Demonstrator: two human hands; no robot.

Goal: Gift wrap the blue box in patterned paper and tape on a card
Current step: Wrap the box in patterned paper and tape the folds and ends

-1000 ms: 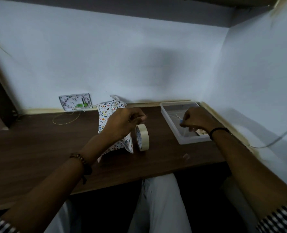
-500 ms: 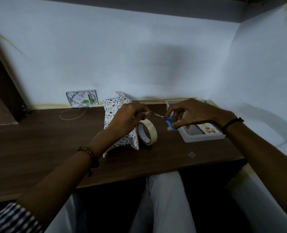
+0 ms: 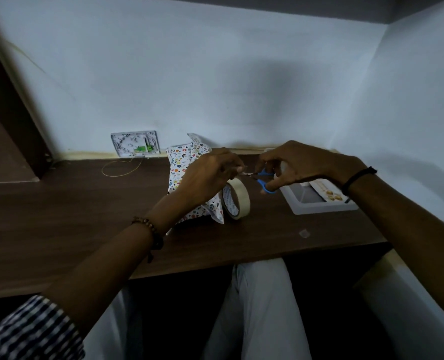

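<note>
The box wrapped in white patterned paper (image 3: 181, 162) stands on the brown desk (image 3: 59, 216), partly behind my left hand (image 3: 205, 175). A roll of beige tape (image 3: 237, 201) stands on edge against its right side. My left hand pinches the free end of the tape above the roll. My right hand (image 3: 298, 165) holds small blue-handled scissors (image 3: 263, 181), whose blades point left and meet the tape at my left fingertips. A card with gold marks (image 3: 328, 192) lies in the white tray (image 3: 319, 206).
A white wall socket plate (image 3: 135, 142) sits at the back, with a thin wire loop (image 3: 119, 168) on the desk below it. A small scrap of tape (image 3: 304, 233) lies near the desk's front edge. Walls close in behind and to the right.
My right hand came out of the tray with the scissors and moved left to my left hand's fingertips. My left hand stayed at the tape roll.
</note>
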